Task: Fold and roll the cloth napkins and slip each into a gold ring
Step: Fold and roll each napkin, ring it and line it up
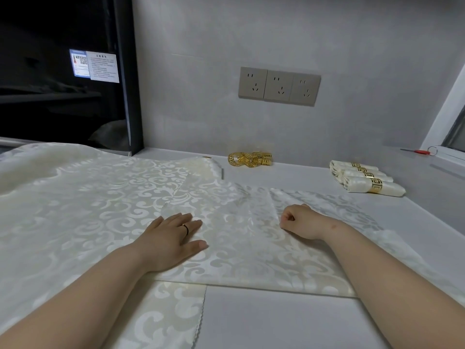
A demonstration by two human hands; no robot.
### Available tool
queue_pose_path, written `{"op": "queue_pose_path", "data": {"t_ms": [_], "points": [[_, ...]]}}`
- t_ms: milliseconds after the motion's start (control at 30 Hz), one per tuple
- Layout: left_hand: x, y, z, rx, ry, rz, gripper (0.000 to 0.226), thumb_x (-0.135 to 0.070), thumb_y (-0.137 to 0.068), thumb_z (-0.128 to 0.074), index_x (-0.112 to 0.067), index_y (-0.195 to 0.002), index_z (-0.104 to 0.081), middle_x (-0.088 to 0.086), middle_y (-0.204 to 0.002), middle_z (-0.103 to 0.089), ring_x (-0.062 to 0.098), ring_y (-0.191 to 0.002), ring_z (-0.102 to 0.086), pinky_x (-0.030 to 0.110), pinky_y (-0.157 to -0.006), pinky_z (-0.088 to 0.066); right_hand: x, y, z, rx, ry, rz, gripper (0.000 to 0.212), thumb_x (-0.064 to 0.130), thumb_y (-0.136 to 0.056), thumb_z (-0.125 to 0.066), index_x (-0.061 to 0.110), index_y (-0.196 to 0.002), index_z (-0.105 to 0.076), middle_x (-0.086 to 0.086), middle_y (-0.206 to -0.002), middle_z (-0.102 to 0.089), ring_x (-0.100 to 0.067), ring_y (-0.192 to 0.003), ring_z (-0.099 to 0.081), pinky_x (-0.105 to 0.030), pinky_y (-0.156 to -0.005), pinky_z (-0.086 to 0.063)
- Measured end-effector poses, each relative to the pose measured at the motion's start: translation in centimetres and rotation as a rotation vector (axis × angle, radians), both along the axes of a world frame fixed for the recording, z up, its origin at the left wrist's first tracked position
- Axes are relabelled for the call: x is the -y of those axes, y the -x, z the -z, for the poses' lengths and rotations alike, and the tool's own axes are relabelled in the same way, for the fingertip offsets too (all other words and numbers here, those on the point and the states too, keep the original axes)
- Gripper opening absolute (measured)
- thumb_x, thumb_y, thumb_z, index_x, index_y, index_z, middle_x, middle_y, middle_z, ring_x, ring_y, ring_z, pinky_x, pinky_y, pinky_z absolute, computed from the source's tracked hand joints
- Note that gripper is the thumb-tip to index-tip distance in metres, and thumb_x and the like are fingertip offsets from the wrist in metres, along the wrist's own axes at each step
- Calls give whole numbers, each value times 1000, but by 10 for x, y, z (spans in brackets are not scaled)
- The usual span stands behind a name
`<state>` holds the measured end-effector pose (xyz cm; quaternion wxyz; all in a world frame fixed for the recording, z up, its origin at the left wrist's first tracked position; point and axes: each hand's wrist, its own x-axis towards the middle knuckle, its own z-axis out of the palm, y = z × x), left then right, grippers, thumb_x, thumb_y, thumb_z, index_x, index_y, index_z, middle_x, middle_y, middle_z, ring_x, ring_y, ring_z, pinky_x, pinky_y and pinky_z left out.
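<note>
Right now I have the left hand [173,238] lying flat with straight fingers on the left part of the napkin [241,250], just left of centre frame. The right hand [302,221] sits just right of centre on the same napkin, fingers curled in at the edge of a folded-over flap. I cannot tell whether any cloth is actually caught between them. The napkin spreads between and under both hands on the pale surface [276,321], its near edge running across the lower middle. More patterned cloth [75,197] covers the left side of the frame. Beyond the hands, at the wall, lies a heap of loose gold rings [250,159]. To the right of them is a row of rolled napkins [364,178], each already in a ring.
</note>
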<state>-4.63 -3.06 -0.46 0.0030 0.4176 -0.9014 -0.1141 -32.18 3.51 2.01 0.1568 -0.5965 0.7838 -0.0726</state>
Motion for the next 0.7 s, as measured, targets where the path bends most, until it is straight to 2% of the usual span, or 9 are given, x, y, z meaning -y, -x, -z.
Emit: {"op": "queue_pose_path", "data": {"t_ms": [100,233,333,400,567,700], "points": [[-1,0,1,-1,8,3,153,-91,-9,26,-34,-146,-12,-11,-155,-3,6,-142,2,30,-114,2,-4,0,0,32,4,18,13,28,-91,-48,27,-78,-46,12,-80,-46,-12,-95,-37,-23,-85,-32],[-1,1,0,6,19,1,153,-91,-9,26,-34,-146,-12,-11,-155,-3,6,-143,2,30,-114,1,-5,-1,-2,-15,-26,-1,12,30,-92,-47,18,-88,-48,7,-84,-49,-13,-94,-38,-22,-83,-27],[-2,1,0,8,17,0,147,-94,-15,18,-34,-146,-11,-11,-156,-2,6,-143,2,30,-114,1,-3,-2,-3,-24,-35,3,14,27,-92,-46,21,-80,-48,12,-80,-47,-13,-94,-38,-22,-83,-28],[-2,1,0,10,16,3,152,-92,-11,24,-34,-146,-11,-11,-155,-3,6,-143,2,30,-114,1,-3,-1,-2,-3,-37,-4,19,24,-92,-46,24,-73,-45,14,-80,-45,-13,-94,-38,-22,-83,-30],[-1,1,-2,1,22,13,148,-93,-14,24,-34,-146,-14,-12,-155,-7,6,-142,0,30,-114,2,-4,-2,1,2,47,-9,18,16,-94,-40,14,-77,-43,8,-78,-42,-15,-92,-37,-22,-79,-32],[-5,8,-4,15,21,67,144,-93,-20,20,-32,-146,-14,-11,-155,-6,5,-142,0,29,-113,2,-4,-2,5,-48,97,-5,28,13,-95,-38,20,-67,-37,11,-77,-39,-15,-94,-36,-22,-79,-31]]}}
